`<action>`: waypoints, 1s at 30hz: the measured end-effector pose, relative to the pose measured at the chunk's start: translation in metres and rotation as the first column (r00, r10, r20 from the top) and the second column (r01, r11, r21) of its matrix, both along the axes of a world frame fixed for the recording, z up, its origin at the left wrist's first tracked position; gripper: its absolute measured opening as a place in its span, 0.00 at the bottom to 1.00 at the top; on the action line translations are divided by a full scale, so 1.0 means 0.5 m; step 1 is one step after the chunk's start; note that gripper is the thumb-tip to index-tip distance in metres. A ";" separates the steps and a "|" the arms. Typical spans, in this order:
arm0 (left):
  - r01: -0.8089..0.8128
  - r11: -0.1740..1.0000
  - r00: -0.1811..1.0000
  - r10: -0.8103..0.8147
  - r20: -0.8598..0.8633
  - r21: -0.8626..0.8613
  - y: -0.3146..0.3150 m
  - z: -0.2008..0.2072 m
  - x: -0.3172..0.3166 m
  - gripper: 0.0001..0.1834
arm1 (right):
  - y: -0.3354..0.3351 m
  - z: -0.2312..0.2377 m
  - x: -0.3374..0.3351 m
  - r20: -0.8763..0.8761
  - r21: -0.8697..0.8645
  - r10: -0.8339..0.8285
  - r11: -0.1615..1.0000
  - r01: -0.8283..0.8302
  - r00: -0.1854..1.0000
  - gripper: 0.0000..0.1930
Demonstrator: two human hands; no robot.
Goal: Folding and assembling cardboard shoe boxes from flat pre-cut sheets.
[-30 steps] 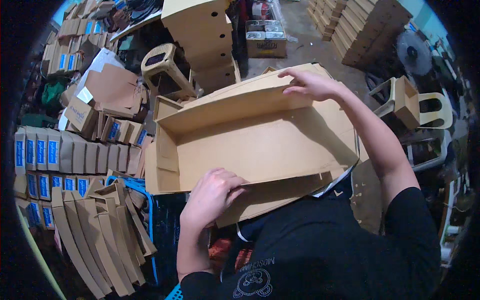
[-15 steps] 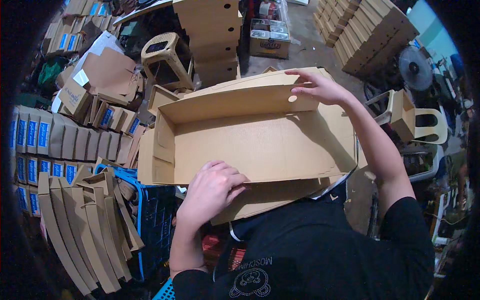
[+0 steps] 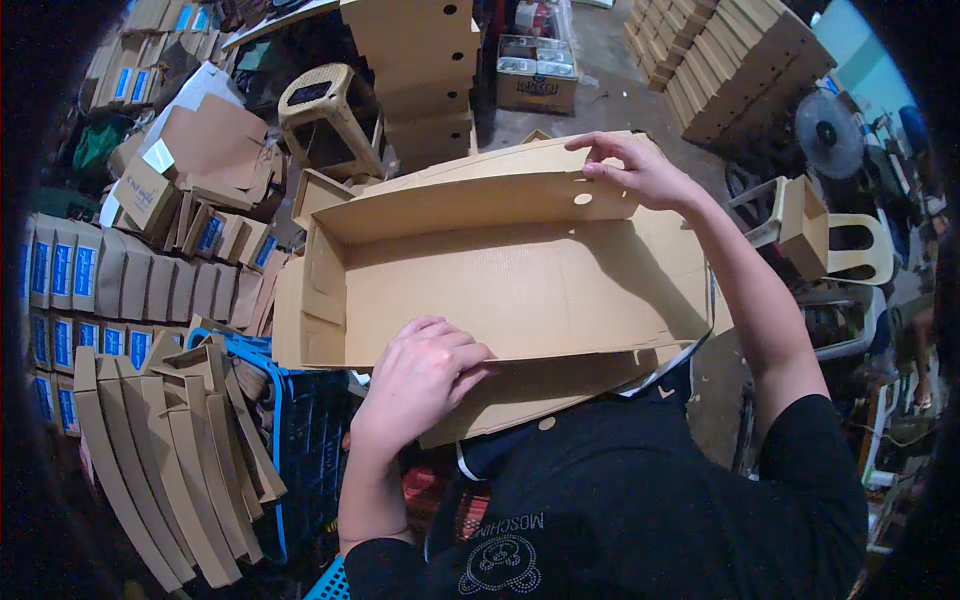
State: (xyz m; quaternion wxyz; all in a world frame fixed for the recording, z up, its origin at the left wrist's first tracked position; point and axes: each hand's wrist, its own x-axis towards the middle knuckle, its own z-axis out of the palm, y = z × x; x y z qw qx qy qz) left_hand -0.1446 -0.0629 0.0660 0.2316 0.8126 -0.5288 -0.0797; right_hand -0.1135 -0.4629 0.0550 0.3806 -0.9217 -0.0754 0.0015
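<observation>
In front of me lies a shallow, partly folded cardboard box (image 3: 470, 290), its left end and far wall standing up and its right end lying flat. My left hand (image 3: 425, 375) is closed over the near edge, with the fingertips curled down out of sight. At the far wall, my right hand (image 3: 630, 170) has its thumb and bent fingers at the top edge, beside a round hole. The far wall hides part of those fingers. A small round cardboard disc (image 3: 547, 424) rests by the near flap, against my dark shirt.
Folded cardboard strips (image 3: 170, 450) lean at the left beside a blue crate (image 3: 310, 440). Stacked boxes (image 3: 110, 270) with blue labels stand behind them. Beyond the box are a plastic stool (image 3: 330, 115) and a cardboard stack (image 3: 415, 70). A fan (image 3: 830, 135) stands at the right.
My right hand's spread fingers have drawn in toward the thumb at the far wall. The small disc now shows near my shirt. My left hand has stayed at the near edge.
</observation>
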 end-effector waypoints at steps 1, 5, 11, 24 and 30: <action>0.001 0.999 1.000 -0.001 -0.015 0.033 0.002 -0.001 0.000 0.09 | 0.003 0.002 0.000 0.000 0.000 0.001 1.000 -0.001 1.000 0.20; -0.007 0.998 0.999 0.009 -0.033 0.068 0.004 0.003 0.000 0.10 | 0.010 0.008 -0.007 0.006 0.008 -0.025 1.000 0.025 1.000 0.20; 0.001 0.998 1.000 0.001 -0.029 0.066 0.000 0.003 0.002 0.09 | -0.010 -0.001 -0.002 -0.009 0.088 0.015 0.996 -0.014 1.000 0.24; 0.007 0.998 1.000 -0.006 -0.025 0.061 -0.004 0.000 0.002 0.09 | 0.043 0.024 0.001 0.067 -0.185 0.028 0.983 -0.015 0.997 0.35; -0.011 0.998 0.999 0.013 -0.032 0.060 0.002 0.002 -0.001 0.09 | 0.051 0.004 -0.012 0.465 -0.454 0.196 0.890 0.043 0.863 0.42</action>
